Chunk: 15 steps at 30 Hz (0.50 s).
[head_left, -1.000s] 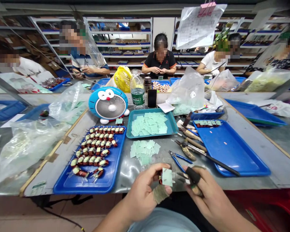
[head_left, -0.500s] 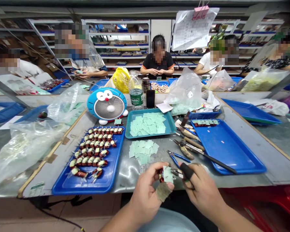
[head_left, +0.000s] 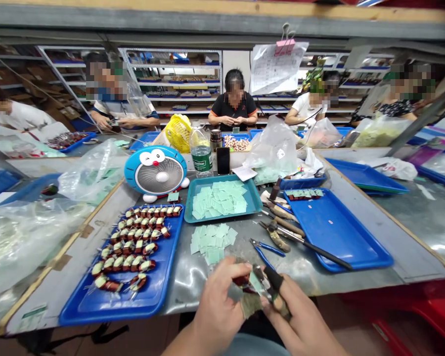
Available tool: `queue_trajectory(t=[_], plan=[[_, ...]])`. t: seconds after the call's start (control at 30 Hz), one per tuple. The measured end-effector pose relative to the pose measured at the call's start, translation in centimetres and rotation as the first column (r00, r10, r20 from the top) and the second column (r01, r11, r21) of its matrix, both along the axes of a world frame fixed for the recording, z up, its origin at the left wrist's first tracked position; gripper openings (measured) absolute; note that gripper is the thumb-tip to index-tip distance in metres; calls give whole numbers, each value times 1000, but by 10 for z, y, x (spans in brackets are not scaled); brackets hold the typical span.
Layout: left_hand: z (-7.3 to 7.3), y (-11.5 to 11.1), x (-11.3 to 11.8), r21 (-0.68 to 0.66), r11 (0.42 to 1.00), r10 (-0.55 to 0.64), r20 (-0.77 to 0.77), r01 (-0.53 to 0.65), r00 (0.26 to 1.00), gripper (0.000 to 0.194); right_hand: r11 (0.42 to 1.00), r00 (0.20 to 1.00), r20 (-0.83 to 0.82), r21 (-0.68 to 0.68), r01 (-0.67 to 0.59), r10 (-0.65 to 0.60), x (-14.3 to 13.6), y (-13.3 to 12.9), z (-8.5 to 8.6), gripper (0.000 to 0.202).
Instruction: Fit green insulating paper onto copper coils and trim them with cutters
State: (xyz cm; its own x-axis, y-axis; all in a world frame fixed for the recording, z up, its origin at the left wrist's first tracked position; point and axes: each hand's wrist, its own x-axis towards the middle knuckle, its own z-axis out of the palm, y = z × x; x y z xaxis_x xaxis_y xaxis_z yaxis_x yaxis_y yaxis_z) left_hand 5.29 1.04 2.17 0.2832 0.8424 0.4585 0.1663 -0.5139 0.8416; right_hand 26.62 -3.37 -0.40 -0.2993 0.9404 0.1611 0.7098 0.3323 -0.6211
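Note:
My left hand (head_left: 220, 299), with tape round fingers, is closed on a small copper-wound coil (head_left: 242, 282). A pale green square sheet (head_left: 255, 283) sits against the coil's side facing right. My right hand (head_left: 298, 311), a black cover on one finger, grips pliers (head_left: 267, 286) whose metal jaws are at the green sheet. The fingers hide most of the handles, and blur leaves the exact contact unclear. Beyond the hands lies a loose pile of green sheets (head_left: 212, 240). Rows of similar coils (head_left: 128, 247) fill much of the blue tray (head_left: 154, 291) on the left.
A teal tray (head_left: 224, 217) of green sheets stands behind the loose pile. Blue-handled cutters (head_left: 269, 247) and other hand tools (head_left: 282, 225) lie right of it. The right blue tray (head_left: 350, 232) holds several finished-looking coils. A cartoon fan (head_left: 156, 170) and bottle (head_left: 201, 153) stand behind. Co-workers sit opposite.
The pliers have come closer over the green sheet, and the coil is turned and tilted in my left hand. My hands are nearer together. The whole view has shifted slightly.

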Motion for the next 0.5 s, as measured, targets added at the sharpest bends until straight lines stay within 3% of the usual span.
queue_trajectory(t=[0.1,0.2,0.33,0.5], plan=[[4,-1,-1,-186,980,-57,95,74,994,50,995,1000,-20,-101,0,-2,2,2,3,51],[12,1,-4,-366,910,-167,110,196,980,45,975,998,-56,-224,-10,-3,5,4,10,46],[18,5,-5,-351,905,-239,48,240,970,45,935,983,-179,-340,-95,35,8,10,19,43],[23,5,6,-366,876,-248,215,313,945,52,888,920,-390,-413,-204,30,8,15,36,51]])
